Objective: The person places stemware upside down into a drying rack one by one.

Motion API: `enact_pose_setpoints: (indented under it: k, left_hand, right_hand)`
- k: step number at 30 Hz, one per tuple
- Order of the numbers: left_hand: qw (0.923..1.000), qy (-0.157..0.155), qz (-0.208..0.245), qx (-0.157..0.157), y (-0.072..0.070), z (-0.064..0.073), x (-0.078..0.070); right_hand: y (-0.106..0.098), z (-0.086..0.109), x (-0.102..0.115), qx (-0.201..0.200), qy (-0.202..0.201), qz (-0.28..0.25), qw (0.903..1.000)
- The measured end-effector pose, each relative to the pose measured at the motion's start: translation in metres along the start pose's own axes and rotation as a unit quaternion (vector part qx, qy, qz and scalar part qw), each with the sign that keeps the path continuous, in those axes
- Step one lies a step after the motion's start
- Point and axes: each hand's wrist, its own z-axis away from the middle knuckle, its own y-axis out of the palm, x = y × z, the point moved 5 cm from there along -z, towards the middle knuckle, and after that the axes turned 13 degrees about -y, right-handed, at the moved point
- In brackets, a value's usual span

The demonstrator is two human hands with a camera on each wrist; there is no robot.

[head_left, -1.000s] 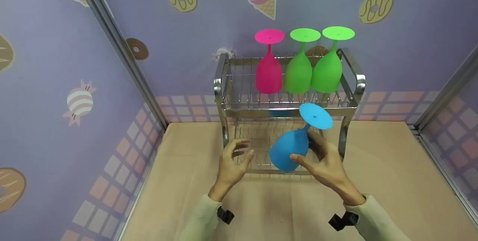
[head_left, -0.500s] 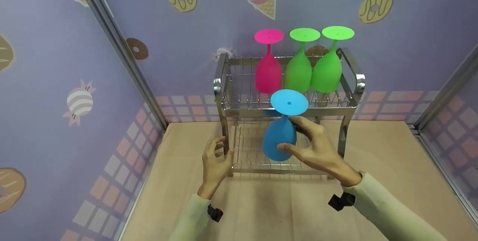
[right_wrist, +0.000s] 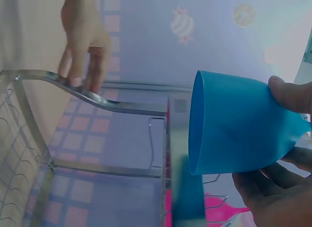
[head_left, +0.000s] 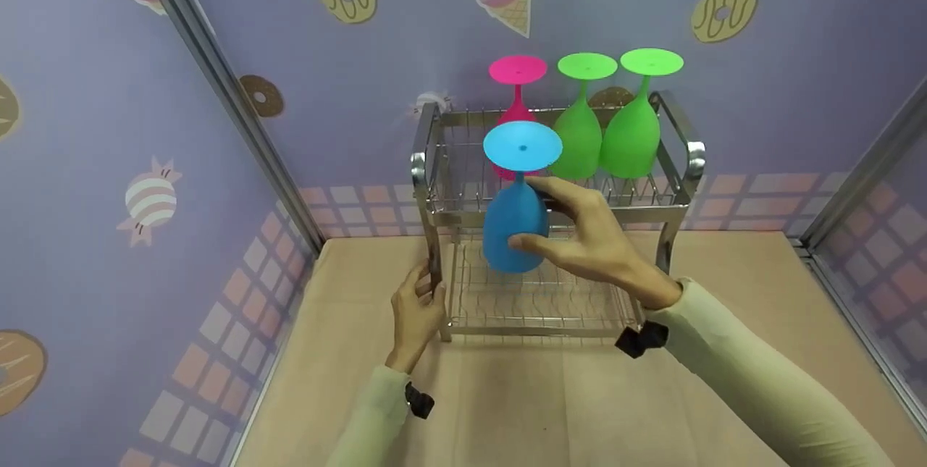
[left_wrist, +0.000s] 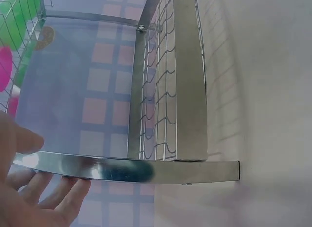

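My right hand holds a blue plastic goblet upside down by its bowl, thumb on the near side and fingers behind. In the head view the goblet overlaps the front of the rack's upper tier and part of a pink goblet. The right wrist view shows the blue bowl with its open rim beside the rack's metal edge. My left hand grips the left front leg of the two-tier metal dish rack; in the left wrist view, the thumb and fingers lie on opposite sides of that leg.
Two green goblets, one in the middle and one at the right, stand upside down on the upper tier beside the pink one. The rack stands on a beige tabletop. Purple patterned walls rise at the back and sides.
My right hand has carried the blue goblet up and left, turning it from tilted to nearly vertical. My left hand has moved left and down onto the rack's leg.
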Motion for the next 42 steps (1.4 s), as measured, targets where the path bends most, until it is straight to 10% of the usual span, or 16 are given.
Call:
enact_pose_setpoints:
  k: [23, 42]
  left_hand:
    - [0.9979, -0.034, -0.038, 0.041, -0.003, -0.013, 0.014]
    - [0.997, -0.027, -0.061, 0.039, -0.007, -0.008, 0.015]
  right_hand:
    - [-0.001, -0.109, 0.0, 0.007, 0.028, 0.015, 0.9995]
    - [0.027, -0.145, -0.037, 0.008, 0.059, 0.042, 0.9973]
